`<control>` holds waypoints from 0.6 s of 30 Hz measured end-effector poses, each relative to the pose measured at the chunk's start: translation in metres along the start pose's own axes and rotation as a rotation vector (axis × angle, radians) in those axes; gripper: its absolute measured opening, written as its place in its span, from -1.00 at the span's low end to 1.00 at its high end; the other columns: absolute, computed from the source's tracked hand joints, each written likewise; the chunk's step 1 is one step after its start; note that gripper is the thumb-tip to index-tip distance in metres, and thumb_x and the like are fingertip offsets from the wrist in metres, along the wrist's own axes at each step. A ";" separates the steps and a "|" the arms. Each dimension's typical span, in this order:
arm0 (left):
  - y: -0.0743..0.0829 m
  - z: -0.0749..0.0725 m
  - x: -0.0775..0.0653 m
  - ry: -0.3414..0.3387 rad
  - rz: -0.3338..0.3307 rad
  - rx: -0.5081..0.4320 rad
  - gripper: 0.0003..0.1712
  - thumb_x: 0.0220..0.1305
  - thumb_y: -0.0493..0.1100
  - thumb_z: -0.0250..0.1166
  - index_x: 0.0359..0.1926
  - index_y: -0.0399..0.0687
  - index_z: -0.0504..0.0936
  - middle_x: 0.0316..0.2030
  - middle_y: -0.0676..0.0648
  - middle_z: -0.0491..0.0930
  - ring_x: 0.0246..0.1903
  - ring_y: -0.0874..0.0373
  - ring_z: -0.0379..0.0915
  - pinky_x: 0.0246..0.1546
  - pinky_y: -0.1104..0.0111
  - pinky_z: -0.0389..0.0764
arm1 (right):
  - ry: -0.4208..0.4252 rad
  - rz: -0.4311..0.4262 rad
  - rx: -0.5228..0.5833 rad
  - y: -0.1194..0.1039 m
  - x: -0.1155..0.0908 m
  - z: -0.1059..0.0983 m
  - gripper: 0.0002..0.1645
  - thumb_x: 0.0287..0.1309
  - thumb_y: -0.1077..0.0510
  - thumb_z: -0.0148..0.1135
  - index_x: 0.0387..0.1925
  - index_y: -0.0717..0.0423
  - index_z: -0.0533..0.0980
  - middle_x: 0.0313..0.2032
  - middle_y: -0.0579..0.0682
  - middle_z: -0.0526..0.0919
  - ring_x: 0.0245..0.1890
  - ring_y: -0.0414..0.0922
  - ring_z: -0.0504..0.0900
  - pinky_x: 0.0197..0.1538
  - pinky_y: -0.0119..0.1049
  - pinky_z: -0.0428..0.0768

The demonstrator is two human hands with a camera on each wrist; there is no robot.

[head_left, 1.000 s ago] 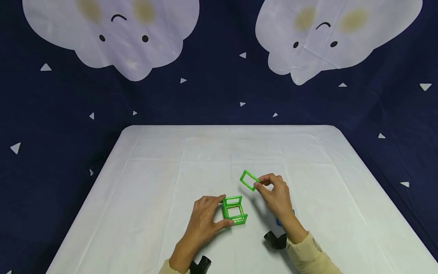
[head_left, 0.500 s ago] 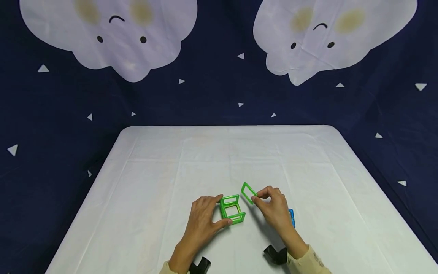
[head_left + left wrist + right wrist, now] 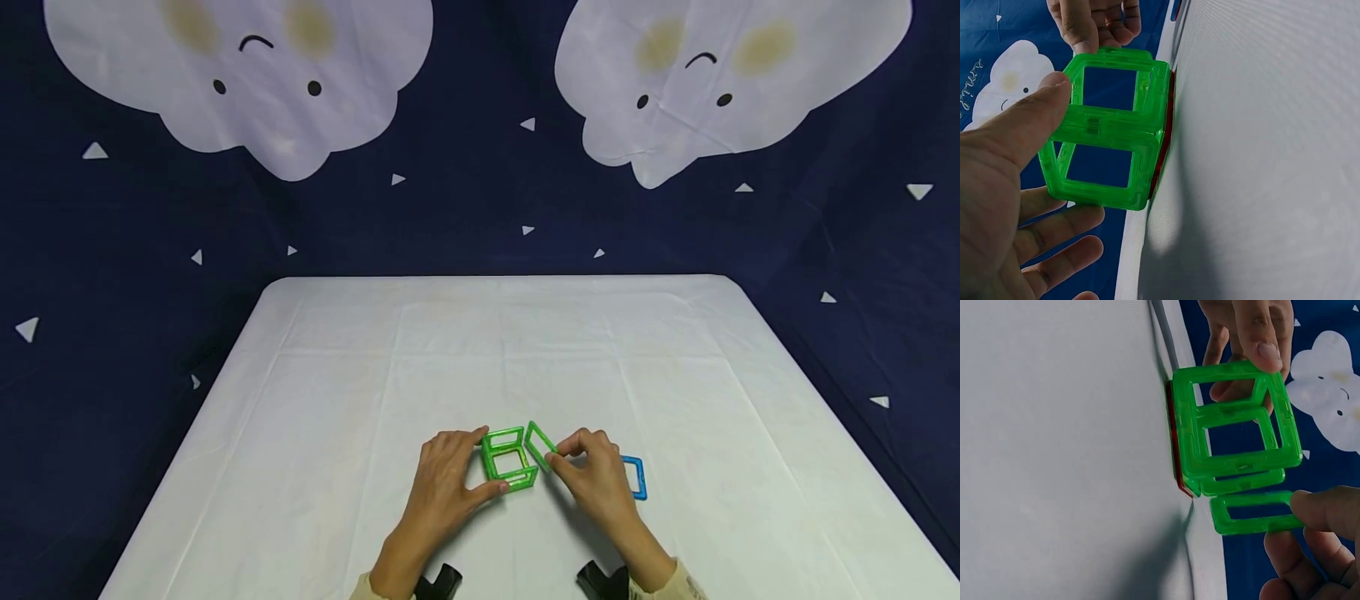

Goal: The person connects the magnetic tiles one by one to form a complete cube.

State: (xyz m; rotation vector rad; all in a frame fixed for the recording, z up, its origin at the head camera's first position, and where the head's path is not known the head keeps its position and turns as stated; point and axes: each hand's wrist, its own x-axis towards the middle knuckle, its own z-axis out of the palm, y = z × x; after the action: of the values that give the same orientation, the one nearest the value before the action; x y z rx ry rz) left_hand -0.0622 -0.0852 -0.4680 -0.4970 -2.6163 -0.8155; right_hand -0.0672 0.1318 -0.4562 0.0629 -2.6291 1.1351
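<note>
Several green magnetic tiles (image 3: 1094,125) stand joined as an open box on the white table, with a red magnetic tile (image 3: 1165,140) as its base. My left hand (image 3: 446,475) holds this box from the left, thumb on the near side and fingers on the far side. To the right of it, my right hand (image 3: 596,475) pinches a single green magnetic tile (image 3: 1254,525) at one edge between thumb and fingers. That tile tilts close beside the box's right side, with a narrow gap in the right wrist view.
A blue magnetic tile (image 3: 642,481) lies on the table (image 3: 420,358), partly hidden behind my right hand. Black wrist camera mounts (image 3: 439,582) show under both forearms. Beyond the table hangs a dark blue cloth (image 3: 480,200) with clouds and triangles.
My right hand has brought its green tile down and toward me, close to the box's right side. The blue tile has come more into sight. My left hand keeps its hold.
</note>
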 end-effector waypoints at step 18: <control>0.000 0.001 0.000 -0.026 0.017 -0.045 -0.11 -0.21 0.28 0.45 0.17 0.00 0.49 -0.07 0.06 0.63 -0.03 0.15 0.46 0.07 0.19 0.37 | -0.076 0.044 -0.002 0.001 -0.005 0.005 -0.78 -0.18 0.13 0.50 -0.55 -0.11 0.54 -0.50 -0.15 0.54 -0.38 -0.23 0.44 -0.29 -0.38 0.32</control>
State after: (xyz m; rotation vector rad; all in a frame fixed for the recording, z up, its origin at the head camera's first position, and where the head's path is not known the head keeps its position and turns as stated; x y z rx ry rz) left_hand -0.0621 -0.0849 -0.4690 -0.5446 -2.6191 -0.8696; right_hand -0.0637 0.1285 -0.4621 0.0489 -2.7106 1.1664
